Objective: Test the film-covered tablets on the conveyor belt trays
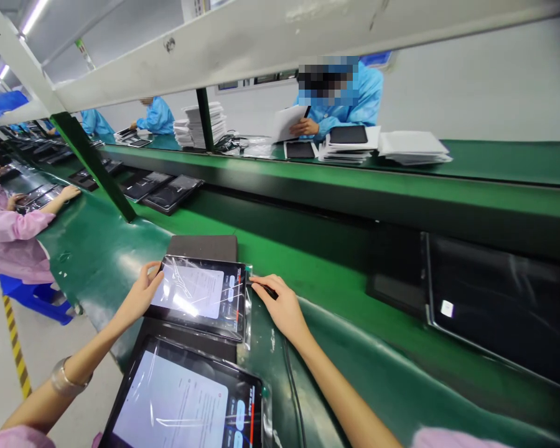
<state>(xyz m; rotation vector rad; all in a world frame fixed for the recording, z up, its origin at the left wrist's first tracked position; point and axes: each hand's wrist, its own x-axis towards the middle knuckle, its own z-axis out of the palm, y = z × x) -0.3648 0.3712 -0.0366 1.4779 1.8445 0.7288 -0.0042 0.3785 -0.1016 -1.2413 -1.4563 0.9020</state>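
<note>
- On the green worktop (354,323) directly ahead, a lit tablet (200,295) in clear film is lain flat, its screen up, partly over a dark pad (205,247) behind it.
- The tablet's left edge is touched by the left hand (140,297); its fingers (155,277) are spread and rested against the rim, nothing being clasped.
- At the tablet's right edge the right hand (282,305) is placed; a thin dark stylus-like tool (264,288) seems to be pinched in its fingers, the tip just beside the loose flap of film (248,311). Whether the tool touches the film cannot be told.
- A second lit tablet (186,404), also film-wrapped, is lain nearer the body, just below the first and close to the worktop's near edge.
- A dark cable (292,386) is run under the right forearm toward that edge.
- Further off, bagged dark tablets (170,193) are lined along the belt, a large dark panel (499,305) is set to the right, and other people in pink (9,236) and blue (345,99) are seen at work.
- Judged risks: the film could be torn or the screen scratched should the tool tip be pressed hard; the upper tablet could be slid over the lower one if pushed from one side only; the cable could be snagged by the forearm; the near tablet could be knocked off the edge by an elbow.
</note>
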